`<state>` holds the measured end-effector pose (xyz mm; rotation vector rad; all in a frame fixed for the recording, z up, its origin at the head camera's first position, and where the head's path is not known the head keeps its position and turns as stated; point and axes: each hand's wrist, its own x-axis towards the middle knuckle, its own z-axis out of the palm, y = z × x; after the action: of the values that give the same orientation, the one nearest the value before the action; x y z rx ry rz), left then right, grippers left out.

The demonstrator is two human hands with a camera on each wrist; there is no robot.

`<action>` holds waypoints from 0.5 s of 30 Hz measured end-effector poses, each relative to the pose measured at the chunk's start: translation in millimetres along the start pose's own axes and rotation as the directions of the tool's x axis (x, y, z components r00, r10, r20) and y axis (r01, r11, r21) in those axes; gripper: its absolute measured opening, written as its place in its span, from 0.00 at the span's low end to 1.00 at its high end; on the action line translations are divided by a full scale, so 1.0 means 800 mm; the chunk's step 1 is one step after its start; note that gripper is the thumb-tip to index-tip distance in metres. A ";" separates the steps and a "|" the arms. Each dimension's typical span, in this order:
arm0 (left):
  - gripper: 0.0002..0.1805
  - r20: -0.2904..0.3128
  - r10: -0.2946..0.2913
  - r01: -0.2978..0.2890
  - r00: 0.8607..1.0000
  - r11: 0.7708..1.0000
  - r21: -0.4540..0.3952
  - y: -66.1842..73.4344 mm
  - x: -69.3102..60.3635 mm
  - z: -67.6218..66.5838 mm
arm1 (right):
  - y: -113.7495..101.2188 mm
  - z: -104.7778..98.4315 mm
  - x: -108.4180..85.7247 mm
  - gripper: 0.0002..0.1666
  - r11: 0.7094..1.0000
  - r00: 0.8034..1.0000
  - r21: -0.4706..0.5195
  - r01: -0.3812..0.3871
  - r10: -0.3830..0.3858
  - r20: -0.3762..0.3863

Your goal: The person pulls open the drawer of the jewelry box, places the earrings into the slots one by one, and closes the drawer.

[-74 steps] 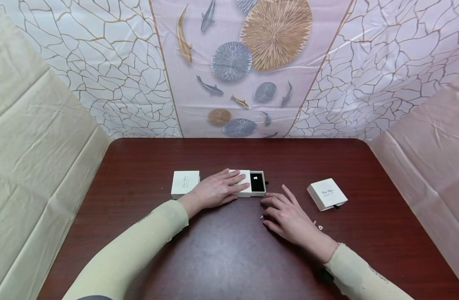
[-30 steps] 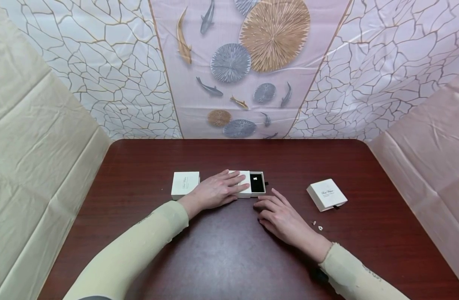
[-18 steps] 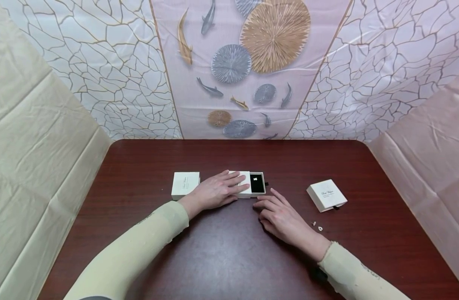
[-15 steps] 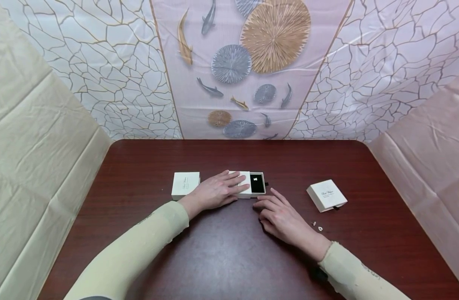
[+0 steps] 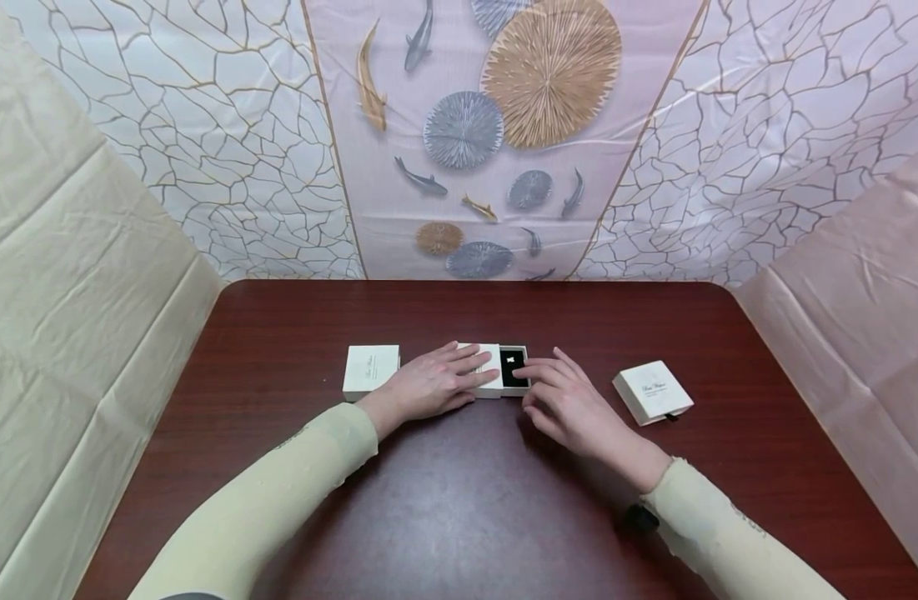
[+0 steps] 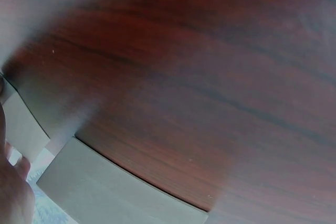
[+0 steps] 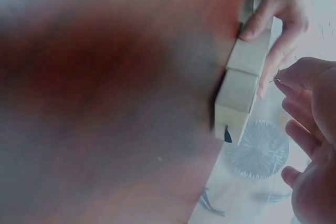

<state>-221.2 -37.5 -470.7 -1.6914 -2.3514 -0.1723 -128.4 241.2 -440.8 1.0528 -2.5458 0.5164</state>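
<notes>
My left hand (image 5: 428, 381) lies over a small white jewelry box, its straight fingers resting on the box's sleeve (image 5: 492, 353) and the thumb against the near side. To the right, the drawer (image 5: 528, 385) is pulled partly out, with a black insert (image 5: 509, 379) inside. A small pale earring (image 5: 511, 360) sits on that insert. My right hand (image 5: 571, 408) hovers at the drawer, fingertips over its near right part. In the right wrist view, its thumb and forefinger pinch a tiny metallic earring (image 7: 276, 77); the head view hides that piece.
A closed white box (image 5: 372, 368) stands left of the left hand. Another closed white box (image 5: 653, 392), with a black pull tab, sits turned at the right. All rest on a dark red-brown table (image 5: 443, 508). A patterned cloth (image 5: 466, 208) hangs behind.
My right hand has moved up from beside the drawer to over its near right part. The right forearm now hides two tiny pieces that lay on the table. The left hand has stayed put.
</notes>
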 end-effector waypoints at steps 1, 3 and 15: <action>0.29 -0.003 0.001 -0.001 1.000 1.000 0.000 0.000 0.000 0.001 | 0.001 -0.001 0.003 0.06 1.000 1.000 0.002 -0.004 0.004 -0.002; 0.29 -0.006 0.001 -0.001 1.000 1.000 0.002 0.000 0.000 0.001 | 0.004 -0.003 0.008 0.07 1.000 1.000 -0.002 -0.004 0.004 -0.006; 0.29 0.001 0.007 -0.007 1.000 1.000 0.026 -0.001 0.001 0.002 | 0.021 -0.017 0.037 0.09 0.989 0.989 0.089 -0.121 0.113 0.091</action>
<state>-222.7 -36.4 -472.2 -1.6875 -2.3382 -0.1398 -157.9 240.2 -419.6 0.9812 -2.6947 0.6408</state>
